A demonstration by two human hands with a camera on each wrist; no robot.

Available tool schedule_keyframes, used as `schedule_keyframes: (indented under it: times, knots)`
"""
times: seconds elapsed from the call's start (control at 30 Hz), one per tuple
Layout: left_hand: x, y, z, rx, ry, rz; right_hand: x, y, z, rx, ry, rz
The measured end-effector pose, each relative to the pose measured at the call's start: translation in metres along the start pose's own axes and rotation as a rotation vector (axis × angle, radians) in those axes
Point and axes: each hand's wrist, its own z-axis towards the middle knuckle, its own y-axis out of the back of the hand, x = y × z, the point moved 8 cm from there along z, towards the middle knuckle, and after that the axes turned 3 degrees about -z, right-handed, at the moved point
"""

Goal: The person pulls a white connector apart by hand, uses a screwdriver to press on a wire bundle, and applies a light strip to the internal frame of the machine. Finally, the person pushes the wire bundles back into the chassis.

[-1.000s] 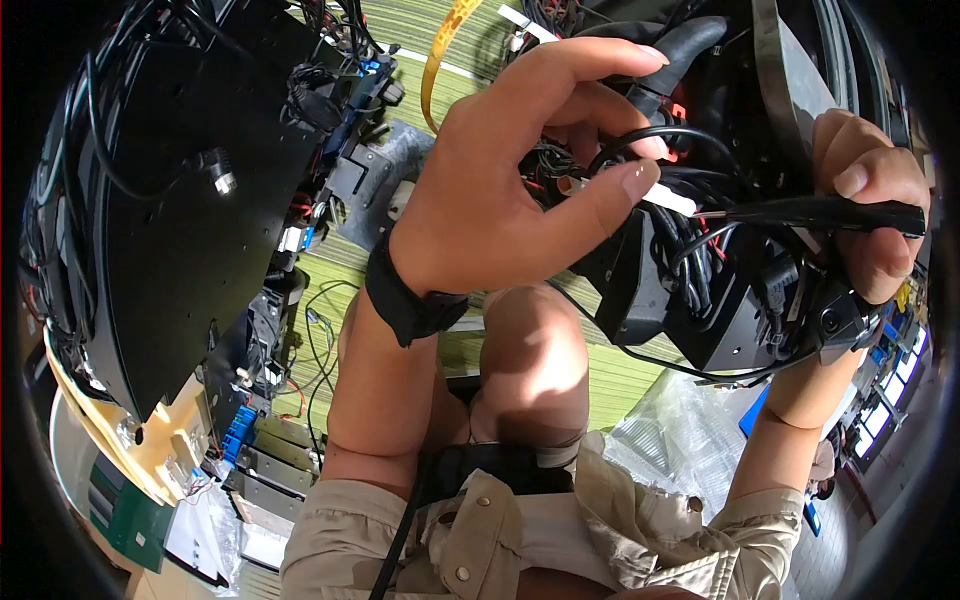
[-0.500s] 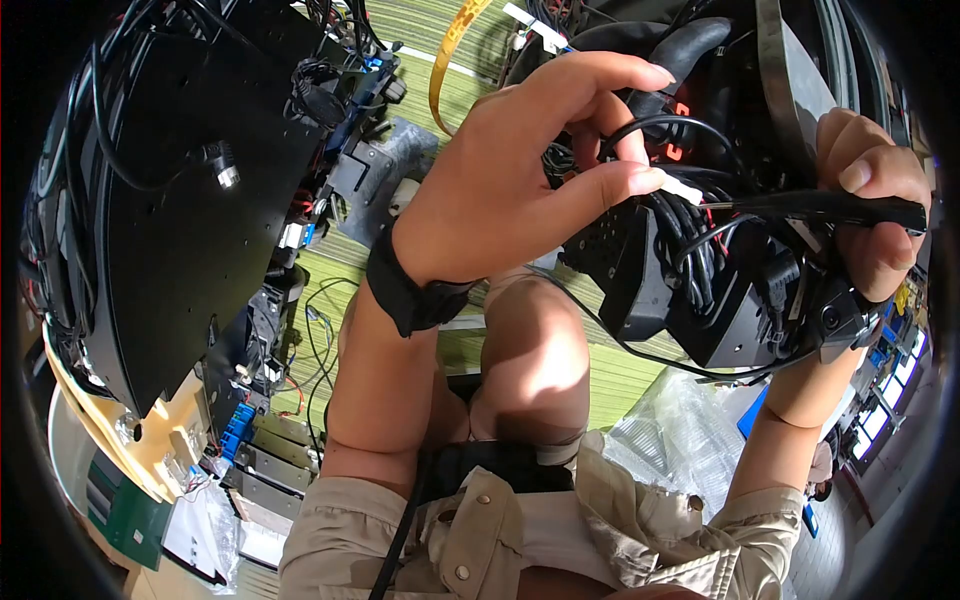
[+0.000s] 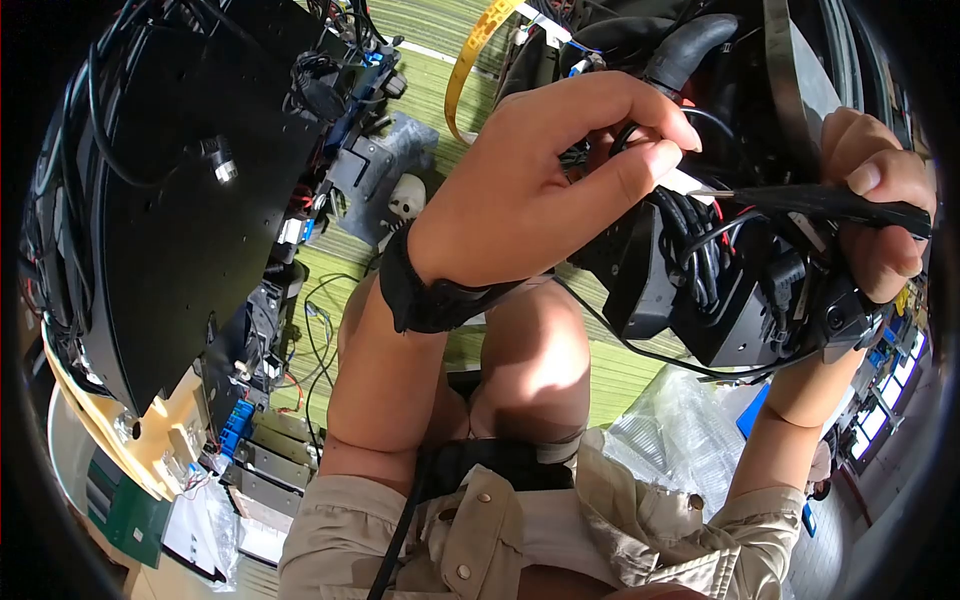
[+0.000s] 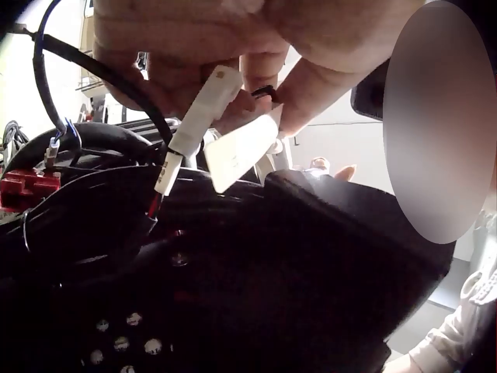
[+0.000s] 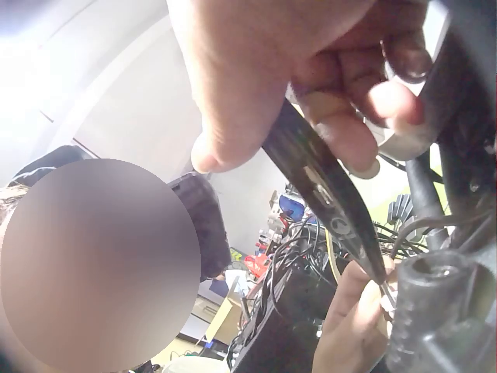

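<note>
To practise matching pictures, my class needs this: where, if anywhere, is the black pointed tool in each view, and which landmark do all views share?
Head: upper right, the black pointed tool in the right hand, tip pointing left.
Left wrist: cannot be made out.
Right wrist: right of centre, slanting down and right from the right hand.
Shared landmark: the left hand, upper middle in head, top in left wrist, lower right in right wrist.

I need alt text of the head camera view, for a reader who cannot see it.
A person's left hand pinches a small white piece while the right hand holds a black tool, its thin tip at that piece. Around them are black cables and a green floor.
</note>
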Motion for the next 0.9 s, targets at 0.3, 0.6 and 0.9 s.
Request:
schedule_keyframes:
  times: [0.3,0.6,0.9]
  knots:
    - [0.001,0.003,0.0,-0.048,-0.017,-0.015,0.0,0.0,-0.001,-0.011,-0.004,-0.05]
    - [-0.004,0.001,0.0,0.032,-0.082,0.013,-0.002,0.015,-0.004,-0.132,-0.17,-0.075]
    - [-0.026,0.002,0.002,0.036,-0.398,0.43,-0.006,0.016,-0.007,-0.085,-0.119,-0.054]
